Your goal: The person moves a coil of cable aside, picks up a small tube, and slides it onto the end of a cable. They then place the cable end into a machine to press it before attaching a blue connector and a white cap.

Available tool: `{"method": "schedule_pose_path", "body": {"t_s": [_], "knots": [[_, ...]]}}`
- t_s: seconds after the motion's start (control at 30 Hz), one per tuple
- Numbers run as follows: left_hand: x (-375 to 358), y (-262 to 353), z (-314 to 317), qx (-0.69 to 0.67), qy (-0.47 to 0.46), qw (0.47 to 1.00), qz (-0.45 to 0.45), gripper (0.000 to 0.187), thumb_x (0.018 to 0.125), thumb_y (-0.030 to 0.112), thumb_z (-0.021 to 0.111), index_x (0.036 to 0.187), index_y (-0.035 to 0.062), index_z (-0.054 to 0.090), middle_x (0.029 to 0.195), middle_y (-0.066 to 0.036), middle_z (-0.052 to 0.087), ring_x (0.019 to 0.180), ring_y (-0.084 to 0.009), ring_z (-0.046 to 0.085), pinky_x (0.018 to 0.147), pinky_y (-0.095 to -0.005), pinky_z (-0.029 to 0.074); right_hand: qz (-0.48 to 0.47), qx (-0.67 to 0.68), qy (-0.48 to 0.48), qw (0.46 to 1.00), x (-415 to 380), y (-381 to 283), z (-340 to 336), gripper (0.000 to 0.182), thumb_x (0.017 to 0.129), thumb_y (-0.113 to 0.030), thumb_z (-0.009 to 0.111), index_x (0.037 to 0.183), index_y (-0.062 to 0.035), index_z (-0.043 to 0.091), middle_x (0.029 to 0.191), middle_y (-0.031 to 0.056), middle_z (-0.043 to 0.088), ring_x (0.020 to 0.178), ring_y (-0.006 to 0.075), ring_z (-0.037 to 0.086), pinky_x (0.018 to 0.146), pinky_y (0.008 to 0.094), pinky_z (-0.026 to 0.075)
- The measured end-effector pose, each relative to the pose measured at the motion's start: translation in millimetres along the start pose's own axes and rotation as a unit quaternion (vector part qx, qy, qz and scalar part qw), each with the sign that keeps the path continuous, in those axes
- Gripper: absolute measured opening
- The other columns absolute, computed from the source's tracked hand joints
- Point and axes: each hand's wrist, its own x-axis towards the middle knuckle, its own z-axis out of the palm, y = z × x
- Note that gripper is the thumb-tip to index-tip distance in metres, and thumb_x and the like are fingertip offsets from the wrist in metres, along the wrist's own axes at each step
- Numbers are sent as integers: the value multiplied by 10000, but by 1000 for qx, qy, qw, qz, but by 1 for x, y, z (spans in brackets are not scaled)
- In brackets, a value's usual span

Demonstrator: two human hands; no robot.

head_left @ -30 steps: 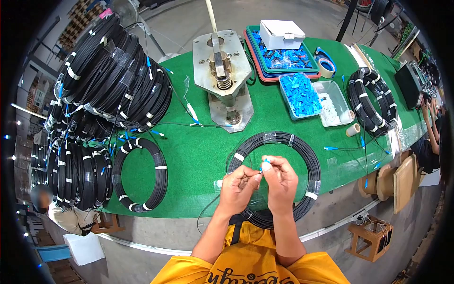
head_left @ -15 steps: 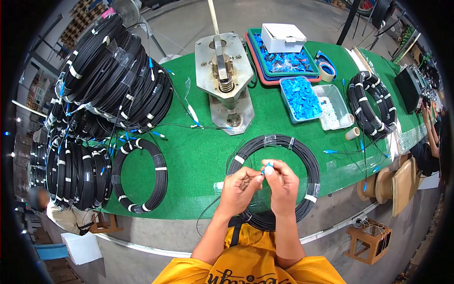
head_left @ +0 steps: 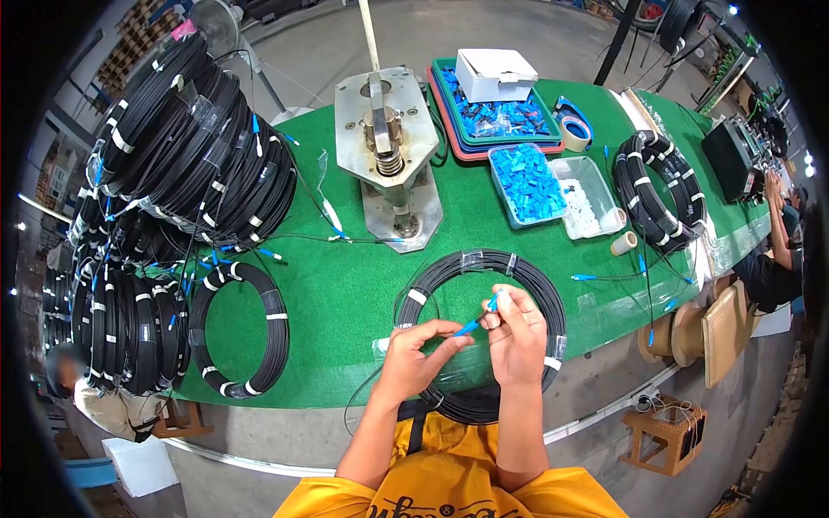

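Over the near edge of a black cable coil point(head_left: 537, 285), both my hands are raised with fingers closed. My left hand point(head_left: 413, 363) pinches a blue cable connector point(head_left: 467, 329) between thumb and fingertips, its tip pointing toward the other hand. My right hand point(head_left: 518, 344) grips a small blue connector piece point(head_left: 495, 301), with a white bit showing at the fingertips. A short gap with a dark, thin stretch lies between the two blue parts. The coil rests on the green table, bound with white and clear tape, and my forearms cover part of it.
A metal hand press point(head_left: 389, 155) stands at the back. Blue parts fill a clear tub point(head_left: 528, 186); beside it sits a tub of white caps point(head_left: 584, 207). Stacked cable coils point(head_left: 199, 155) crowd the left. Another coil point(head_left: 237, 332) leans nearby. At far right, a co-worker's arm point(head_left: 780, 229) shows.
My hands have drawn apart: the left has moved left and slightly down with the blue connector, now more visible. The camera view has shifted slightly.
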Motion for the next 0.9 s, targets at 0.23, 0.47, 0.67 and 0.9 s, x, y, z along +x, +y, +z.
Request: {"method": "schedule_pose_path", "body": {"t_s": [0.23,0.47,0.67,0.9], "knots": [[6,10,-3,35,54,997,33,148,813,62,775,948,8,742,807,-79,719,677,-127,654,635,-248,504,0,-30,-7,1000,-1,4,-1,174,955,-50,605,1099,48,598,905,111,644,726,117,555,683,243,466],[14,10,-5,59,78,989,107,173,788,24,778,959,23,750,788,-36,674,562,-73,503,494,-226,387,-8,-74,0,997,-5,3,-2,138,948,-47,614,1058,36,606,862,96,644,729,130,584,679,263,488],[15,21,-8,88,87,989,75,212,767,10,783,976,43,762,734,-2,630,519,-50,411,436,-230,300,-10,-39,1,999,-7,9,-4,131,919,-10,646,1038,26,605,872,76,649,736,106,585,682,224,478],[20,30,-15,104,76,987,93,183,763,-1,773,943,31,767,633,21,555,524,-25,397,463,-211,257,-10,-88,-12,996,-11,5,-3,203,908,-2,662,1098,42,604,892,74,663,751,102,595,685,222,483]]}}
